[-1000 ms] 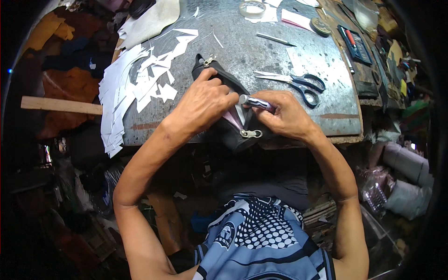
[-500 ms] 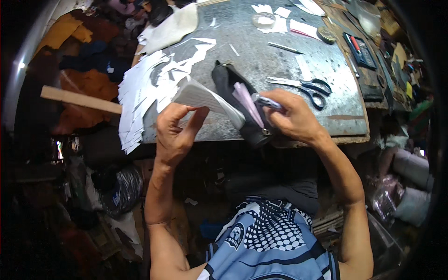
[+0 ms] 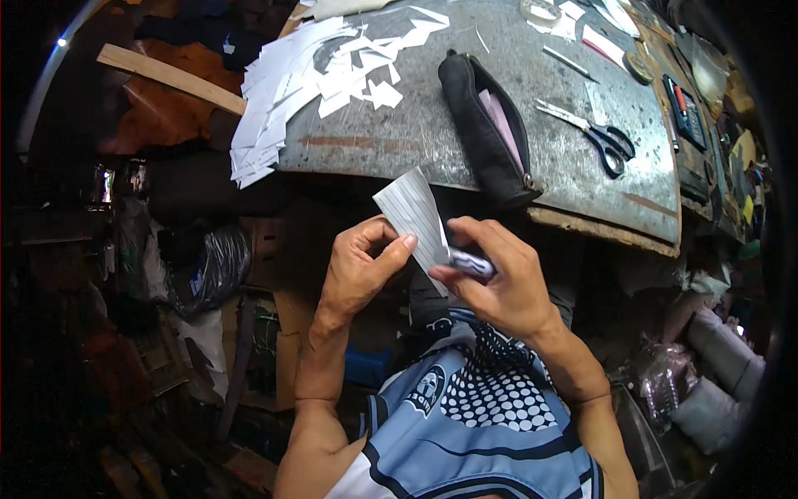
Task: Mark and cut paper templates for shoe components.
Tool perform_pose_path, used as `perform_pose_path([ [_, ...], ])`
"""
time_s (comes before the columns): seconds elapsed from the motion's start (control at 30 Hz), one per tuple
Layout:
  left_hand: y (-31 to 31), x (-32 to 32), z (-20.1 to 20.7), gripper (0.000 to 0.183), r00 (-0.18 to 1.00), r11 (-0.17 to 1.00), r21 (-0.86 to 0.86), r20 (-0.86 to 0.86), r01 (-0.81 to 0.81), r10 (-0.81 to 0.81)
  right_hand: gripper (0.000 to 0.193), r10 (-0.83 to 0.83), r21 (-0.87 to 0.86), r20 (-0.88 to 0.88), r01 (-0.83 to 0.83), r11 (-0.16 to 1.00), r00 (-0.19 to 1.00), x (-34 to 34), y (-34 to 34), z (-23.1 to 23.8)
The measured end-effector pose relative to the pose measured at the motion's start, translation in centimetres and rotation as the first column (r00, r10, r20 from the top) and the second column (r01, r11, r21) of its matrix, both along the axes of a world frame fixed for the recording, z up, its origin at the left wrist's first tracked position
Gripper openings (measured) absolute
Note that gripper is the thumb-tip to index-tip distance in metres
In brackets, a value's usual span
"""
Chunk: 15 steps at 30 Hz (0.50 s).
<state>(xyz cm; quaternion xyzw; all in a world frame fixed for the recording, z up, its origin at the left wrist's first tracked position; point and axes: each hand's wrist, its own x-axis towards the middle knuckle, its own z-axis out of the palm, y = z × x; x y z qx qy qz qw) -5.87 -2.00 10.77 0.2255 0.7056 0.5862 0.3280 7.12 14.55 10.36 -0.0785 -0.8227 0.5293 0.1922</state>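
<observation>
Lined paper (image 3: pixel 407 208) held off the worktop (image 3: pixel 416 100), before its near edge
Head view: left hand (image 3: pixel 359 264) pinches it, right hand (image 3: pixel 511 279) grips a purplish marker-like object (image 3: pixel 472 264); a slack pinch could drop the sheet, a bump could topple the edge-set open pouch (image 3: pixel 474 129).

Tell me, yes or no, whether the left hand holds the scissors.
No, the left hand pinches a lined white paper while the scissors lie on the table.
</observation>
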Motion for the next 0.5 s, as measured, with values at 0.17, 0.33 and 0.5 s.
perform_pose_path([
  [0.17, -1.3, 0.8, -1.9, 0.015, 0.995, 1.0, -0.017, 0.097, -0.01, 0.011, 0.015, 0.204, -0.516, 0.353, 0.008, 0.857, 0.913, 0.5, -1.0, -2.8],
  [0.33, -1.9, 0.7, -5.4, 0.016, 0.978, 0.999, 0.029, 0.204, -0.038, 0.032, 0.017, 0.3, -0.686, 0.404, 0.069, 0.725, 0.864, 0.2, -0.5, -4.1],
  [0.5, -1.0, 1.7, -8.0, 0.015, 0.974, 0.996, 0.014, 0.214, -0.086, 0.081, 0.015, 0.237, -0.69, 0.335, 0.067, 0.72, 0.912, -0.1, -0.8, -5.7],
])
